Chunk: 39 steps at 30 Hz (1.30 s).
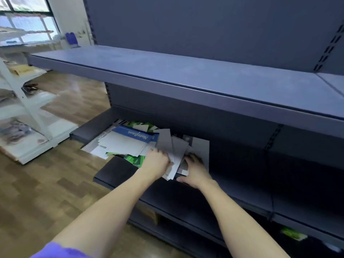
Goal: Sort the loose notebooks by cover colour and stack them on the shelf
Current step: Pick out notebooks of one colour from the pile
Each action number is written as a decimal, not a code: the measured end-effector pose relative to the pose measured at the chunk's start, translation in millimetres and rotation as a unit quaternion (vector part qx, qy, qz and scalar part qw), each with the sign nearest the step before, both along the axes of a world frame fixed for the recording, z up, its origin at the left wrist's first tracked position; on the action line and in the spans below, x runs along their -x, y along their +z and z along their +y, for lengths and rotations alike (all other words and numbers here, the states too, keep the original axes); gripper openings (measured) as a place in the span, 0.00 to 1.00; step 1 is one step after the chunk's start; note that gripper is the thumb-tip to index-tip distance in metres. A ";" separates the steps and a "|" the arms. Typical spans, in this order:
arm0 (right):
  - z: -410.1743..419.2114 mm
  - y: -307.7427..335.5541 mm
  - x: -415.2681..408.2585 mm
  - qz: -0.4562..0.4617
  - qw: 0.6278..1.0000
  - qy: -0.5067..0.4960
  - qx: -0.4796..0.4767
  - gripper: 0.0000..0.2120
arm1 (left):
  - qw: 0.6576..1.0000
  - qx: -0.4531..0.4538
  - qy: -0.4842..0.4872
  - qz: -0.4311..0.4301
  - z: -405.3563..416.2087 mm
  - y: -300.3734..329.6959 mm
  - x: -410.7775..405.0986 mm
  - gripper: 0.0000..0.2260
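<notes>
Loose notebooks heaped, seemingly on shelf

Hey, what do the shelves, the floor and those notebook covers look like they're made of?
Upper shelf: probably painted sheet metal, matte grey-blue; the folded front lip and slotted uprights suggest it.
Floor: wood-look planks, laminate or vinyl perhaps; grain pattern with a slight sheen.
Blue notebook and the grey notebooks: thin card or paper covers, lying flat with sharp edges; the finish is too blurred to tell.

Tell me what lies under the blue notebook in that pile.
Under the blue notebook lie grey-white notebooks, and green covers poke out at the pile's front and back edges. How many more lie deeper is hidden. Both hands, left and right, work the grey ones beside it.
</notes>
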State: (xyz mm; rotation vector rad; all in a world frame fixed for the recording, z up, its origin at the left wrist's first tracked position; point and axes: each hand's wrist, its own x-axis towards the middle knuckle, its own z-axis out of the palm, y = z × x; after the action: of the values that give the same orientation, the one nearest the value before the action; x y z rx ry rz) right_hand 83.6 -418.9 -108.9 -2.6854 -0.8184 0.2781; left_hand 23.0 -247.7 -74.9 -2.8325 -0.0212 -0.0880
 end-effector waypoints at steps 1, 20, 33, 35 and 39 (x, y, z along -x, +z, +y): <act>1.6 0.3 3.1 -0.002 1.000 -0.012 0.000 0.47 | 0.999 -0.028 -0.027 0.005 0.6 2.8 -0.2 0.20; -12.4 14.9 41.7 0.026 0.989 -0.144 -0.023 0.26 | 0.994 0.041 -0.101 0.016 16.3 16.0 3.7 0.10; -28.2 19.4 42.9 0.030 0.990 -0.135 -0.023 0.30 | 0.967 0.145 -0.175 -0.115 29.1 -2.5 5.0 0.10; -35.7 22.8 44.9 0.021 0.986 -0.159 -0.045 0.31 | 0.966 0.148 -0.175 -0.117 15.3 1.3 4.8 0.14; -62.6 36.1 52.5 0.003 0.967 -0.230 -0.107 0.32 | 0.965 0.124 -0.222 -0.063 -16.1 4.4 8.7 0.25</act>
State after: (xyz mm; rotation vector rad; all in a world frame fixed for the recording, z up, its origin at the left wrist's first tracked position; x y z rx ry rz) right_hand 31.1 -481.5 -72.8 -2.5706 -0.1910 0.0793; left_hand 14.3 -263.8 -70.5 -3.0195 0.6166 -0.3886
